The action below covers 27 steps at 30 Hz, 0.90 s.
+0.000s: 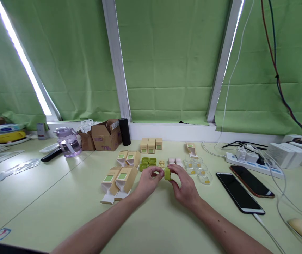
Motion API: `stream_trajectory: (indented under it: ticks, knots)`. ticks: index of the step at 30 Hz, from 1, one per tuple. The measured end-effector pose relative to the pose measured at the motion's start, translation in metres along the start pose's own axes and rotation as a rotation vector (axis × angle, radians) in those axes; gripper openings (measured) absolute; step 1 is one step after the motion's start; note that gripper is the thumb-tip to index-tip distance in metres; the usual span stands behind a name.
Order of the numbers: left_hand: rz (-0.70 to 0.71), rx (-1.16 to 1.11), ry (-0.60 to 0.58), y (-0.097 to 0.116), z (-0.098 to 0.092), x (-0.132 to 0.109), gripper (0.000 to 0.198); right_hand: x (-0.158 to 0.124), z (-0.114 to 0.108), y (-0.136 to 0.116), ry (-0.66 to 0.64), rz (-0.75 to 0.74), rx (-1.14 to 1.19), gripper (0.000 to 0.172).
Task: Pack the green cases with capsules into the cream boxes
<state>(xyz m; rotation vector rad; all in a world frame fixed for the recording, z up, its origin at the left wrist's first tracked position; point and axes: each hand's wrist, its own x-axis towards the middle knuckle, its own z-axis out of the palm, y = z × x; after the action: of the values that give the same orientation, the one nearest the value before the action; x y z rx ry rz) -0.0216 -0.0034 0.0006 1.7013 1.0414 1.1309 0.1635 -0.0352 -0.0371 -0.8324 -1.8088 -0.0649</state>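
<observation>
Right hand [184,185] and left hand [147,181] both pinch one small green case [167,173] at fingertips above the table [61,197]; open cartons [119,180] lie just left.

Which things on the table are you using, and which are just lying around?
In use: small green case, pinched between left hand and right hand; more green cases; open tan boxes with green labels; closed tan boxes; clear plastic trays.
Just lying about: two phones; power strip; purple water bottle; black cylinder; brown cardboard box.
</observation>
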Motion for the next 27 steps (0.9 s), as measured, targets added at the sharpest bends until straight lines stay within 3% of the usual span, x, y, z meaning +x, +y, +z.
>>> stream_trajectory:
  ticks: [27]
  knots:
    - [-0.015,-0.065,0.001,0.0074,-0.0019,-0.0021,0.029,0.0029,-0.0018,-0.0033,-0.012,0.066,0.084,0.053]
